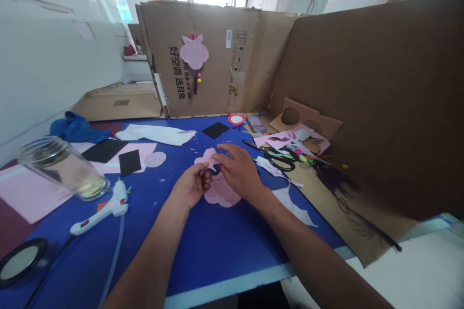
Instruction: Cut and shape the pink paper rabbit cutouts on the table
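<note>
My left hand (190,185) pinches a small pink scalloped cutout (206,157) between thumb and curled fingers. Over the cutout's right edge reaches my right hand (239,171), its fingers apart and bent, the tips touching or just beside the piece. Beneath both hands a larger pink scalloped cutout (223,194) lies flat on the blue tabletop (217,241), partly covered by them. Black-handled scissors (281,160) lie to the right of my right hand. A pale round cutout (155,159) rests to the left of my left hand.
At left are a glue gun (116,202), a lidded glass jar (65,169), black tape (23,260) and black squares (129,162). Cardboard walls (217,91) stand behind and at right. A pink flower-shaped piece (195,52) hangs there. Pink scraps (295,139) lie at right.
</note>
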`<action>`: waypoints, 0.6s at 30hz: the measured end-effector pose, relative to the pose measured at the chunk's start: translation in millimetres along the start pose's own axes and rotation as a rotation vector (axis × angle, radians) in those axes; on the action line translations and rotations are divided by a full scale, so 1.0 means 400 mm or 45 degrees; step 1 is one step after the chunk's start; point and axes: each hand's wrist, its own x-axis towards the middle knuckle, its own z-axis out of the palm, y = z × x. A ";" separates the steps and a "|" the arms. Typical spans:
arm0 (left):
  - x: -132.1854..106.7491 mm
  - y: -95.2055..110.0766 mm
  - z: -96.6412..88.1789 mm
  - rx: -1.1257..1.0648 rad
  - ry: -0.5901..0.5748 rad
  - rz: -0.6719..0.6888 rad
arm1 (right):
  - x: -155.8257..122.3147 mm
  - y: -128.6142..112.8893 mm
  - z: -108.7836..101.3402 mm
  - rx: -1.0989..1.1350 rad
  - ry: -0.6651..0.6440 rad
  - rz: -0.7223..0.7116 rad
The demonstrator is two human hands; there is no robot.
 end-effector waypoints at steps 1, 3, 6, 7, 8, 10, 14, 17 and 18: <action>0.001 -0.002 -0.001 0.002 -0.004 -0.015 | -0.002 0.002 0.001 0.000 0.011 -0.005; 0.004 -0.005 -0.003 0.002 -0.020 -0.036 | -0.004 0.004 0.000 0.009 0.028 -0.012; 0.007 -0.006 -0.007 0.000 -0.049 -0.056 | -0.003 0.005 -0.007 0.016 0.029 -0.023; 0.007 -0.006 -0.007 0.007 -0.057 -0.065 | -0.003 0.005 -0.009 0.017 0.024 -0.028; 0.006 -0.004 -0.007 0.017 -0.067 -0.074 | -0.003 0.004 -0.012 0.021 0.020 -0.027; 0.003 0.001 -0.006 0.050 -0.090 -0.073 | -0.003 0.004 -0.016 0.068 0.035 0.007; 0.004 0.011 -0.011 0.135 -0.030 0.080 | -0.003 0.006 -0.028 0.352 0.138 0.272; 0.014 0.013 -0.023 0.171 0.199 0.378 | 0.000 0.014 -0.034 0.664 0.091 0.576; 0.018 0.012 -0.027 0.192 0.276 0.490 | 0.002 0.016 -0.034 0.796 0.046 0.664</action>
